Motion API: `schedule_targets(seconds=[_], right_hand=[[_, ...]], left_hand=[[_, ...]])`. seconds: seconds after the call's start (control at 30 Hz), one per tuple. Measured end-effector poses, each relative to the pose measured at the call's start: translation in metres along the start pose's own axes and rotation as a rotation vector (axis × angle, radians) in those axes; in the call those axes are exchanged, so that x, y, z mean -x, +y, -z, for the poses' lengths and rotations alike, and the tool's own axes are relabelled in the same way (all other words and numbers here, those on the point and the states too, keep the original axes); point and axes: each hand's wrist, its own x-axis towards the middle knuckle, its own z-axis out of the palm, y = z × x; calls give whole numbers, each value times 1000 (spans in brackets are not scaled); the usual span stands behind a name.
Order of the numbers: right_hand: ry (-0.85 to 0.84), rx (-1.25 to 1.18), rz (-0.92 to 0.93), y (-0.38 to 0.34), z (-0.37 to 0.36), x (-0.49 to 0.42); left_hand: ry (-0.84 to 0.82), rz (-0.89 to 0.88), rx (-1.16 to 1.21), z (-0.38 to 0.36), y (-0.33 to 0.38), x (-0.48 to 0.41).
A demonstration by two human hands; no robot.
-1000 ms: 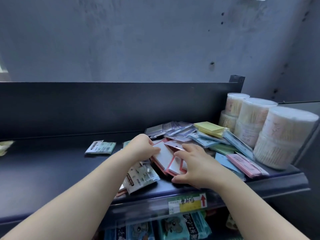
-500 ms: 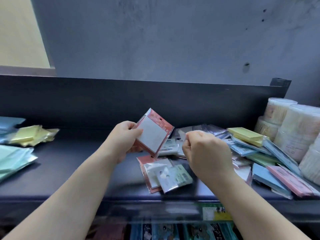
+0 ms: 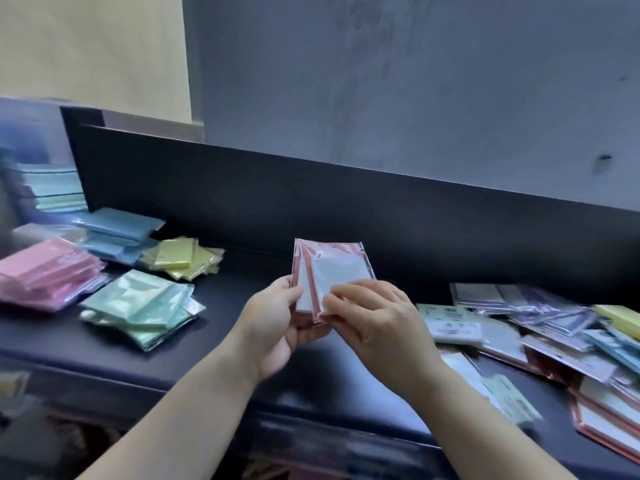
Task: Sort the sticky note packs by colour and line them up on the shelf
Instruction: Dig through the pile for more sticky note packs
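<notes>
The fingers [image 3: 349,293] of the right hand [image 3: 377,323] are curled and pinch the lower right edge of the red-bordered packs [image 3: 330,271]. The left hand [image 3: 273,327] grips the same packs from the lower left. The packs are held upright above the middle of the shelf [image 3: 225,289], clear of its surface, with their white faces toward the camera. There appear to be two packs, slightly fanned, but glare on the wrapping leaves the count uncertain.

Sorted groups lie on the left part of the shelf:
- a pink stack [image 3: 48,271] at the far left;
- a blue stack [image 3: 117,233] behind it, against the back panel [image 3: 346,209];
- a yellow stack [image 3: 183,258] just beside the blue one;
- a green stack [image 3: 142,306] nearest the front edge.

An unsorted heap [image 3: 519,323] of mixed packs covers the right part of the shelf. The right forearm crosses in front of its near left corner. Both hands hide the lower third of the held packs.

The shelf is a flat black board with a low black back panel. A grey wall [image 3: 381,81] rises behind it, and a cream panel [image 3: 93,46] fills the upper left. Beyond the left end of the back panel stands a blurred pile of pale blue and green goods [image 3: 52,188].

Both forearms enter from the bottom of the view and converge at the centre. The left thumb lies on the front face of the packs and the left palm faces right. The back of the right hand faces up, its knuckles toward the camera.
</notes>
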Motion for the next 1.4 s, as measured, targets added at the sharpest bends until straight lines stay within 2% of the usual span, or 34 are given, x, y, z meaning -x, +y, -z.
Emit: schedule_targets(seconds=[0.2,0.33,0.47,0.53,0.6,0.67,0.7,0.77,0.87,0.97,1.13,1.27,1.4], right_hand=[[-236,-63,-11,-22,-43,-28],[-235,-47,-51,-33,-63,-51],[-285,93,-74,-35,-84,-70],[-409,123,-152,-34,-95,-77],[-606,110,-269,-30,-107,-81],[-808,9,-396,-26,-114,-83],[-852,-55,-437,-24,-115,-84],[-858,-143,-500,-22,-109,-83],[-771,-146,-546,-13,-85,-77],[-748,-83,-570,1,-56,-65],[-728,-18,-711,35,-5,-31],[-745,41,-773,59,23,-10],[-798,41,-817,86,51,17]], left_hand=[[-4,-22,-21,48,19,-3],[-31,22,-149,73,33,-7],[101,16,-190,90,43,-17],[148,9,-195,94,46,-19],[124,4,-253,98,44,-20],[92,10,-309,100,41,-21],[90,8,-332,101,40,-22],[79,-11,-405,100,37,-24],[19,-37,-537,95,35,-26],[-102,-65,-749,79,34,-24],[-283,-120,-1166,28,28,-25],[-409,-222,-1469,-17,18,-34],[-430,-275,-1680,-58,-7,-57]])
